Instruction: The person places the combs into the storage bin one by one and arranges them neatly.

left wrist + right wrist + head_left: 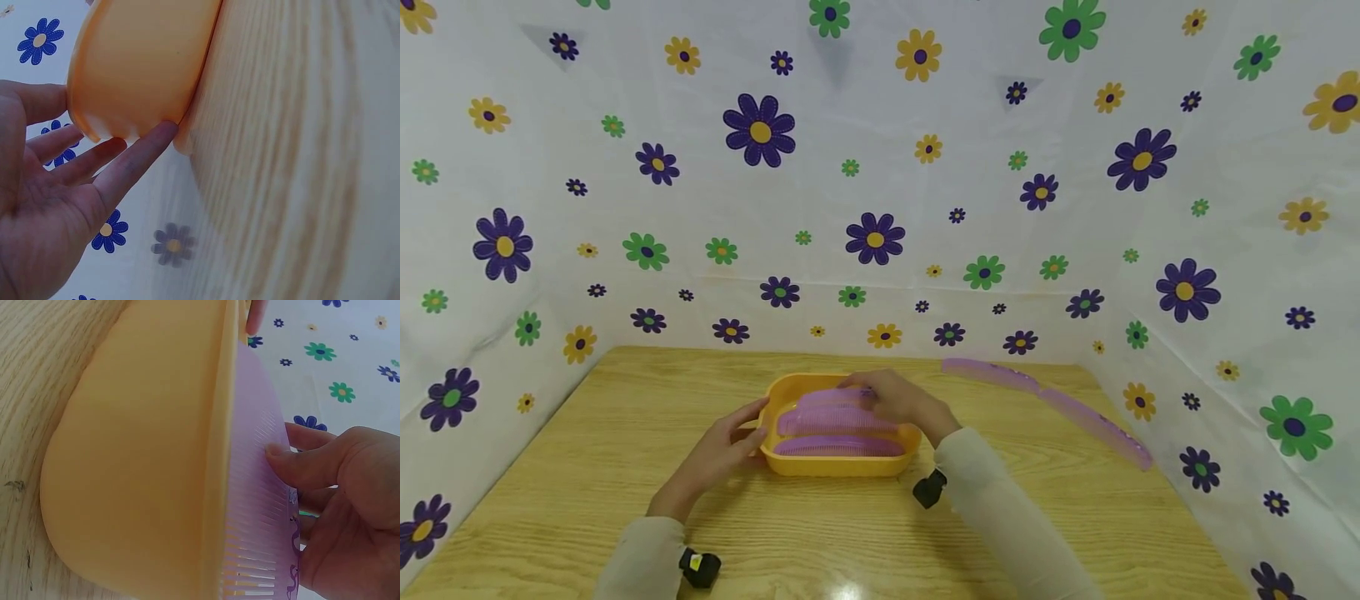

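Note:
A yellow plastic basin [842, 467] stands on the wooden table with several translucent purple combs in it. My right hand [887, 396] reaches over its far right side and pinches a purple comb [256, 450] along its spine, thumb on the near face, fingers behind. That comb's teeth point down inside the rim. Another purple comb [838, 447] lies along the basin's near wall. My left hand [722, 454] is at the basin's left end. In the left wrist view its fingers [134, 162] are spread and nearly straight, fingertips against the basin's outer wall.
Two purple combs lie nearly end to end on the right of the table, one farther back [988, 373] and one nearer [1097, 425]. A white flowered cloth [820, 183] surrounds the wooden table [820, 542] at the back and sides.

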Tool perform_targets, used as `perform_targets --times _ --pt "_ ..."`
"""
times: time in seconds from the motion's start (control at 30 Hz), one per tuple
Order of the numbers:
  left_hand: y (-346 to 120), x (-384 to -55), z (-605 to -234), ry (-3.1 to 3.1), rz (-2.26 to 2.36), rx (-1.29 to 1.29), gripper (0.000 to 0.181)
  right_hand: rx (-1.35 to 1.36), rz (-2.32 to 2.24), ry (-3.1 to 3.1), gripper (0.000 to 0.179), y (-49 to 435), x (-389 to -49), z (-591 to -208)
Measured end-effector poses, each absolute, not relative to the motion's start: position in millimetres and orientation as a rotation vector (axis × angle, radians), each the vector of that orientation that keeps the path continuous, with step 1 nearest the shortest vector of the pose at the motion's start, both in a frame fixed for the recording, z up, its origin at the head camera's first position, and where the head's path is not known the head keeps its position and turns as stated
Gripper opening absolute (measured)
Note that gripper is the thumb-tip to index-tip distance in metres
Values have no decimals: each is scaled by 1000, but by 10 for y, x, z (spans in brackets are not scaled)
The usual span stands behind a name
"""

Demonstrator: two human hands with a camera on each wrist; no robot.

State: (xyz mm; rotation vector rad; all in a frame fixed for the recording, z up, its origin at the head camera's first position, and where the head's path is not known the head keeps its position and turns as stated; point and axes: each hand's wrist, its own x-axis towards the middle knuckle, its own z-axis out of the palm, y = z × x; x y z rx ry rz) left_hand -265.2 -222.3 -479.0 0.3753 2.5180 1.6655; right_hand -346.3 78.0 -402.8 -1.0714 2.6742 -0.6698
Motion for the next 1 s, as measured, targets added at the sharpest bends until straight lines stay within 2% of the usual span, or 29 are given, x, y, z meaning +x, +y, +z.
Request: perform_targets --times 1.0 --pt "-2245 -2674 -4826 2503 1682 366 59 -1103 -636 2625 48 576 -3359 -4287"
